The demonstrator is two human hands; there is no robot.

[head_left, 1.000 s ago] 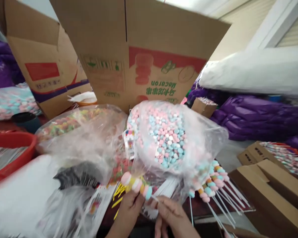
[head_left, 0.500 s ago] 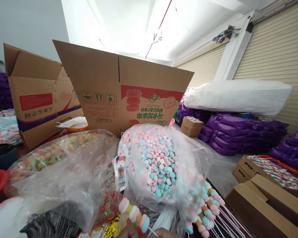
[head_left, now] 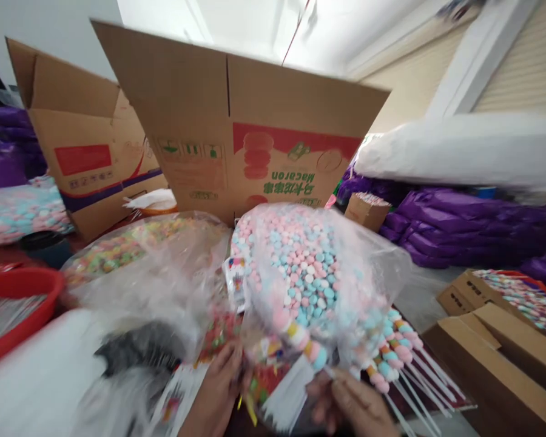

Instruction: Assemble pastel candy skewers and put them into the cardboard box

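My right hand [head_left: 352, 405] pinches the white stick of a candy skewer [head_left: 300, 337] with pink, yellow and blue pieces, tilted up to the left. Left of it, my left hand [head_left: 218, 388] grips a small clear printed packet [head_left: 268, 376], and the skewer's tip lies over it. Both hands are low in the picture, partly cut off and blurred. Just behind them stands a big clear bag of pink, blue and white candies [head_left: 309, 273]. Finished skewers [head_left: 391, 358] lie in a row to the right.
A clear bag of orange and green candies [head_left: 131, 243] sits to the left, a red basin [head_left: 22, 297] beyond it. Open cardboard boxes [head_left: 255, 133] stand behind. Purple bags [head_left: 473, 224] and brown cartons [head_left: 495, 352] lie to the right.
The view tipped up, then came back down. The skewer moved right and its tip rose; my left hand now grips a printed packet under it.
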